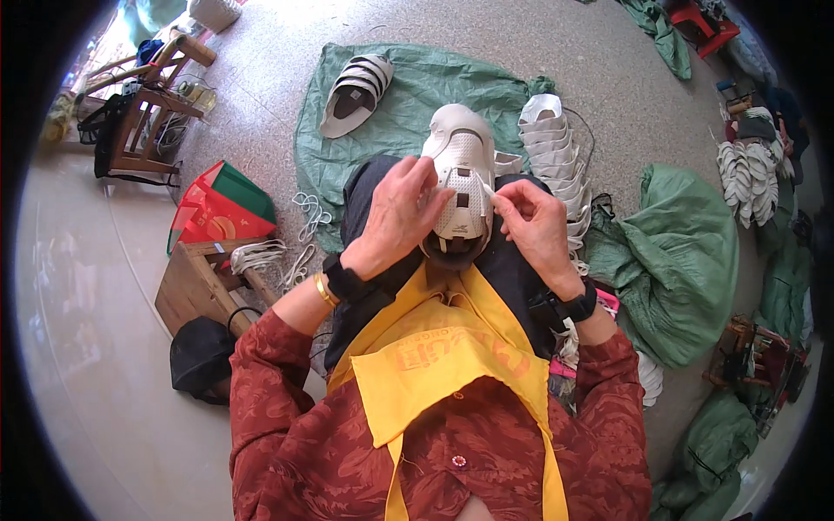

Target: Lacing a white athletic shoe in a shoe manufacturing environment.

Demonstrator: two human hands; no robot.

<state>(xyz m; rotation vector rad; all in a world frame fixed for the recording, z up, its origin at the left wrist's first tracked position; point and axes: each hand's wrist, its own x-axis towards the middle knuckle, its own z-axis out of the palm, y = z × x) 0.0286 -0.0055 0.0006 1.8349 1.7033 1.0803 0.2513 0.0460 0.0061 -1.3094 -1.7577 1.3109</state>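
Observation:
A white shoe upper (463,165) with perforated panels and dark square openings stands toe away from me between my knees. At its left side, my left hand (398,211) has its fingers curled and its thumb pressed on the perforated part. My right hand (532,221) is closed in a pinch at the right edge, beside a narrow white strip (486,188). What lies between those right fingertips is too small to make out. The dark heel opening (453,252) of the upper faces me.
A green sheet (417,74) on the floor bears another white shoe upper (356,95). Stacked white uppers (549,143) line its right side, near a green sack (678,260). Left are a red bag (217,208), a wooden stool (195,282), white laces (311,217) and a black cap (201,354).

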